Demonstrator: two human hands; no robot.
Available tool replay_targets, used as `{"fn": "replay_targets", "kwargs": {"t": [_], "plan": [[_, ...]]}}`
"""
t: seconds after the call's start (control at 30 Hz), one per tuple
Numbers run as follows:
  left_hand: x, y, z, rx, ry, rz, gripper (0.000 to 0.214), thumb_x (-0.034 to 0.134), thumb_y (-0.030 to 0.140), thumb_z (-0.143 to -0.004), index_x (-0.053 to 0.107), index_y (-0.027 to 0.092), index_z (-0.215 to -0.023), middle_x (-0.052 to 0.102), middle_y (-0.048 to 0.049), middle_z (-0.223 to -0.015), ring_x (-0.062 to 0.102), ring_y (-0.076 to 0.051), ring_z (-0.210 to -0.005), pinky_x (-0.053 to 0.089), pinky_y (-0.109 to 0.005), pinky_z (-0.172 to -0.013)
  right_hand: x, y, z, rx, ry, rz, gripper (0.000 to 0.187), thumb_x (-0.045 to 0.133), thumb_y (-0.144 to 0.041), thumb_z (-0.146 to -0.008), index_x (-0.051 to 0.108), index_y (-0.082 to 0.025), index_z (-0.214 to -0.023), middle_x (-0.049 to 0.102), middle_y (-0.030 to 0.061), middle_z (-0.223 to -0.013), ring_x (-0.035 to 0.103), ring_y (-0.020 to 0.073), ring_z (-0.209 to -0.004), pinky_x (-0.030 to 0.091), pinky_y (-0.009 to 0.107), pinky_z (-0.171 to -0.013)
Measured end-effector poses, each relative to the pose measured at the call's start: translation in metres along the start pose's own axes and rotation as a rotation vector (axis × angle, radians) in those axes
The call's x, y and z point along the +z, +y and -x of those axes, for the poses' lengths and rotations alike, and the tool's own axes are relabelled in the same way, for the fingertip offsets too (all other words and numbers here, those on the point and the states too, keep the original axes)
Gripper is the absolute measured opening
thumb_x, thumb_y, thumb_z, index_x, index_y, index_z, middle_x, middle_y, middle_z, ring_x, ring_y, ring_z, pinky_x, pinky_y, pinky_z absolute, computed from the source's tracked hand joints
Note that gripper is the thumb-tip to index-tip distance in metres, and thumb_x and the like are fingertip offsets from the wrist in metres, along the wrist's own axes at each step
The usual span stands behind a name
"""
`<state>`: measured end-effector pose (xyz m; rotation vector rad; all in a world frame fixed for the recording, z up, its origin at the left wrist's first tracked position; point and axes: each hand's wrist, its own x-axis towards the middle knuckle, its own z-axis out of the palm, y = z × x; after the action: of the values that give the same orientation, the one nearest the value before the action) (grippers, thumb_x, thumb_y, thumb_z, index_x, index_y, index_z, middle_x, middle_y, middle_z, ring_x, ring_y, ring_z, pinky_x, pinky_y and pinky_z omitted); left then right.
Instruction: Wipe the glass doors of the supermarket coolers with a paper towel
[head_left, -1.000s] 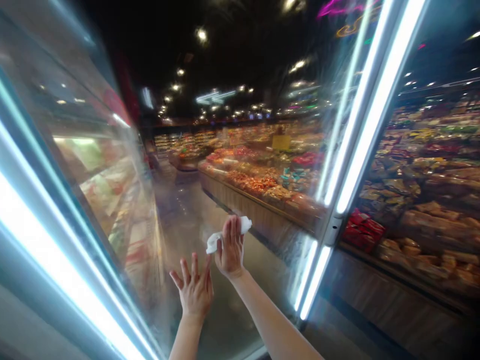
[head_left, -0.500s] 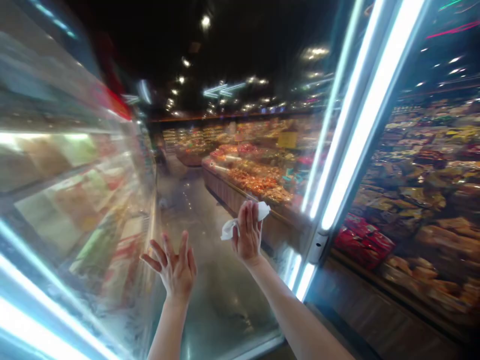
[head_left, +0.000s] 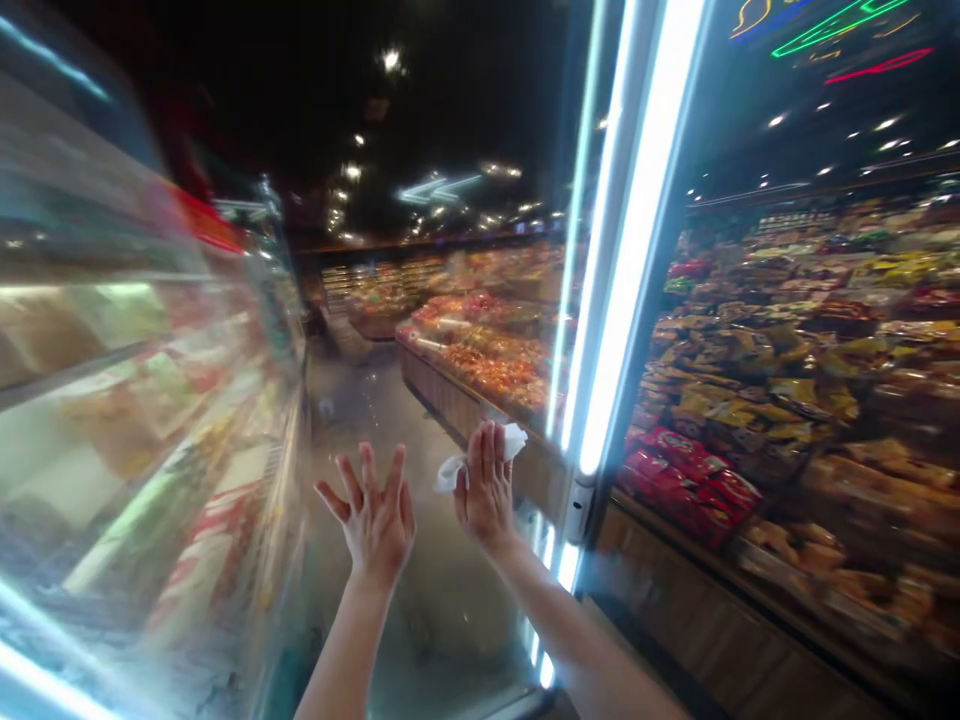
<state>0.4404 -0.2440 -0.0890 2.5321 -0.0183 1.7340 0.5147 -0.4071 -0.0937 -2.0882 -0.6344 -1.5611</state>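
My right hand (head_left: 487, 500) lies flat against a clear glass door (head_left: 435, 610), with a crumpled white tissue (head_left: 515, 440) held under its fingers. The tissue pokes out on both sides of the hand. To its left, my left hand (head_left: 376, 525) is raised with fingers spread and nothing in it. Whether its fingertips touch the glass I cannot tell. Bright light strips (head_left: 634, 240) run along the door's right edge.
On the left stands a lit display case (head_left: 187, 420), blurred, with packaged goods on shelves. Beyond the glass, an aisle floor (head_left: 352, 390) runs past a counter heaped with orange and red goods (head_left: 487, 360). Bagged snacks (head_left: 750, 400) fill a stand at right.
The lit door edge has shifted left in view and stands more upright. My left hand is farther right and slightly higher; my right hand with the tissue is a little lower and to the left.
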Motion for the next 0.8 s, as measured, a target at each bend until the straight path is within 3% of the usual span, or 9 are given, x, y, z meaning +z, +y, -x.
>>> {"fn": "replay_targets", "kwargs": {"t": [0.1,0.23,0.3,0.47,0.67,0.8], "plan": [[0.001,-0.002,-0.001,-0.001,0.019,-0.011,0.077,0.06,0.024,-0.094,0.023,0.043,-0.158,0.007,-0.0041,-0.173,-0.006,-0.034,-0.16,0.003,-0.077,-0.123,-0.004,0.012,-0.005,-0.03,0.009,-0.007,0.076,0.035,-0.021,-0.103,-0.009,-0.017,-0.166,0.006,0.0138,-0.174,0.002,0.0286,-0.162,0.035,0.058,-0.122],[0.001,-0.005,-0.003,0.003,0.033,-0.025,0.078,0.06,0.024,-0.094,0.02,0.043,-0.159,0.005,-0.0037,-0.173,-0.005,-0.033,-0.16,-0.001,-0.076,-0.123,-0.009,0.032,-0.04,-0.007,0.014,-0.024,0.084,0.041,-0.04,-0.104,-0.01,-0.015,-0.166,0.007,0.017,-0.174,0.006,0.0366,-0.161,0.029,0.065,-0.123],[0.001,-0.005,-0.003,0.003,0.036,-0.032,0.079,0.06,0.024,-0.094,0.019,0.043,-0.159,0.005,-0.0039,-0.173,-0.005,-0.034,-0.16,-0.001,-0.076,-0.123,-0.009,0.034,-0.039,-0.007,0.005,-0.03,0.091,0.046,-0.047,-0.101,-0.009,-0.012,-0.166,0.009,0.0192,-0.173,0.008,0.0395,-0.16,0.03,0.066,-0.123],[0.002,-0.006,-0.002,0.012,0.037,-0.054,0.077,0.06,0.024,-0.094,0.021,0.042,-0.159,0.007,-0.0038,-0.173,-0.003,-0.034,-0.16,0.002,-0.075,-0.124,-0.001,0.025,-0.001,-0.052,0.019,-0.029,0.081,0.039,-0.022,-0.101,-0.008,-0.017,-0.166,0.01,0.0173,-0.173,0.014,0.0331,-0.16,0.039,0.059,-0.119],[0.003,-0.006,0.0,0.036,0.035,-0.079,0.08,0.06,0.025,-0.094,0.018,0.039,-0.161,0.003,-0.0052,-0.173,-0.006,-0.034,-0.16,-0.001,-0.075,-0.124,0.006,0.027,-0.042,-0.015,0.044,-0.034,0.082,0.042,-0.022,-0.102,-0.01,-0.019,-0.165,0.003,0.0152,-0.173,0.003,0.0339,-0.161,0.028,0.066,-0.122],[0.001,-0.005,-0.002,0.068,0.044,-0.096,0.079,0.061,0.027,-0.094,0.02,0.038,-0.161,0.004,-0.0037,-0.173,-0.006,-0.031,-0.16,-0.002,-0.071,-0.126,0.007,0.01,-0.02,-0.105,0.045,-0.038,0.08,0.043,-0.018,-0.102,-0.004,-0.029,-0.166,-0.006,0.0084,-0.174,-0.002,0.0308,-0.161,0.034,0.063,-0.12]]}}
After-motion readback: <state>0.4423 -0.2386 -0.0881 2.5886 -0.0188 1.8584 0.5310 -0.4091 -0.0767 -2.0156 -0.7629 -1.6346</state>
